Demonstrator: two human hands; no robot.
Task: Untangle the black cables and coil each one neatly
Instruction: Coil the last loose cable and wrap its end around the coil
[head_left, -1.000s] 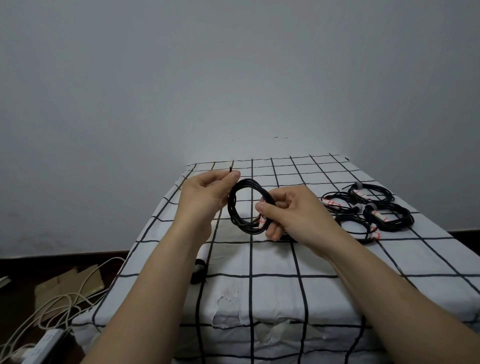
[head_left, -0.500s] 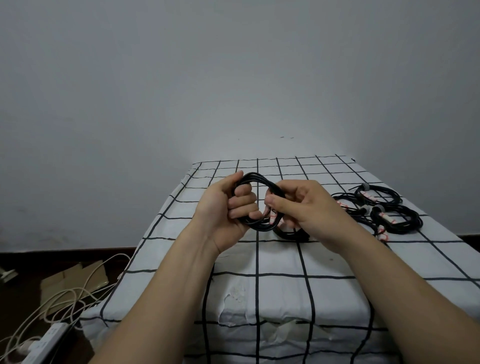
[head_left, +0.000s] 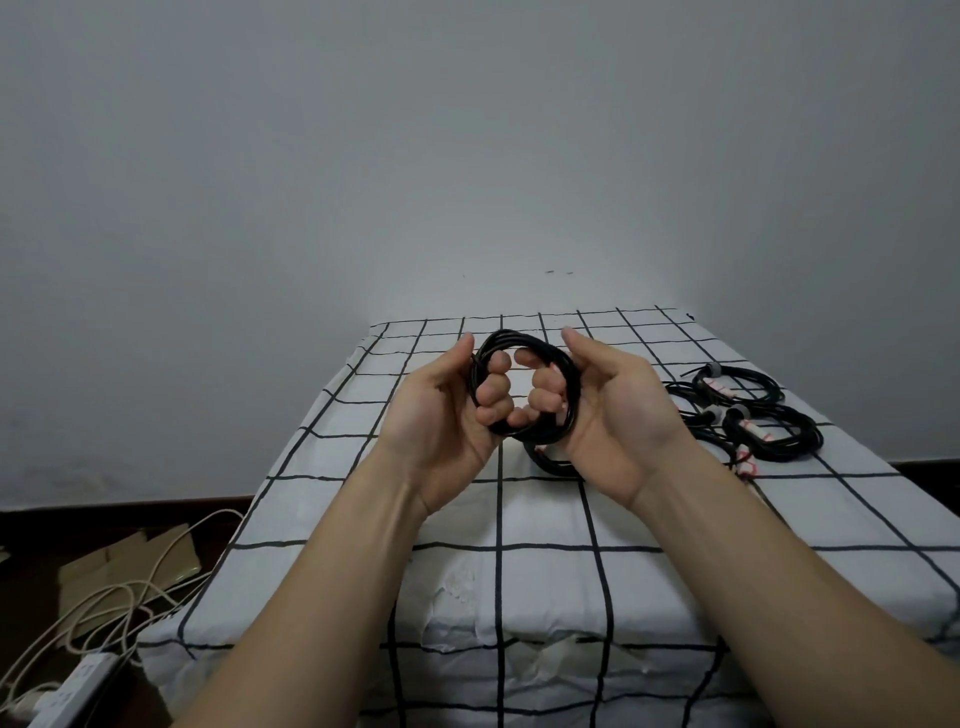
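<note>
A coiled black cable (head_left: 519, 344) is held upright above the table between both hands, palms turned toward me. My left hand (head_left: 447, 405) grips its left side, fingers curled through the loop. My right hand (head_left: 602, 410) grips its right side the same way. Part of another black coil (head_left: 550, 460) lies on the cloth just below my right hand, partly hidden by it. Several coiled black cables (head_left: 769, 431) with red-and-white tags lie on the table at the right.
The table (head_left: 498, 519) wears a white cloth with a black grid and stands against a grey wall. On the floor at lower left lie cardboard pieces (head_left: 124, 571), loose white cords (head_left: 104, 603) and a power strip (head_left: 78, 686).
Both hands have rotated palms-up and lifted the coil slightly, so its loop now faces me. My right hand shifted from pinching the coil to curling its fingers through it.
</note>
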